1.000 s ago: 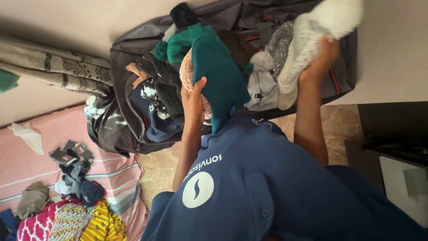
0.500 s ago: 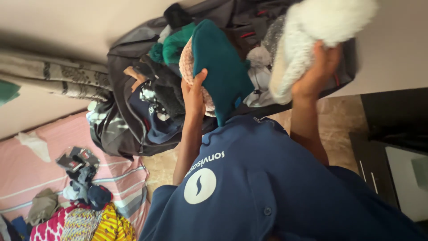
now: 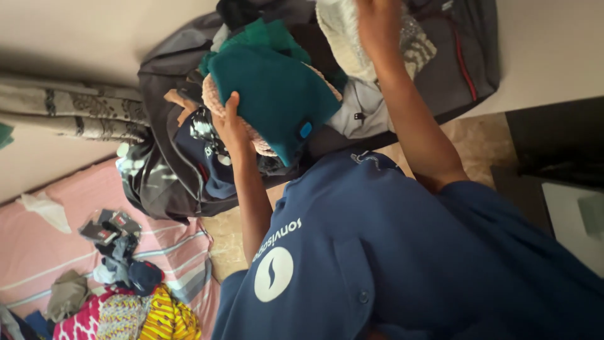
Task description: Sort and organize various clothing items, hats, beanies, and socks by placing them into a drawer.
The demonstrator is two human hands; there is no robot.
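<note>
Change: half a second back we had the right hand (image 3: 377, 25) raised with the cream woolly hat (image 3: 343, 34) held clear of the bag; now it is down on the pile at top centre of the frame, hat pressed among the other clothes.
Change, left: the left hand (image 3: 231, 126) has slid leftward in the frame, and the teal knit piece (image 3: 270, 94) now lies flatter across it.
Reading: we judge the cream hat is being set back into the bag while the teal one is kept up.
Left fingers: closed under the teal piece and the pink knit (image 3: 251, 129) beneath it, thumb on the edge.
Right fingers: on the cream hat; whether they clasp it or only rest there we cannot tell, as the hand is cut by the frame's top.
Teal piece: thick, soft, folded, a small blue tab at its lower edge; centre top, above the open grey bag (image 3: 465, 69).
Around: pink striped bed (image 3: 38, 233) lower left, with loose socks (image 3: 116, 252) and bright patterned cloth (image 3: 126, 318).
</note>
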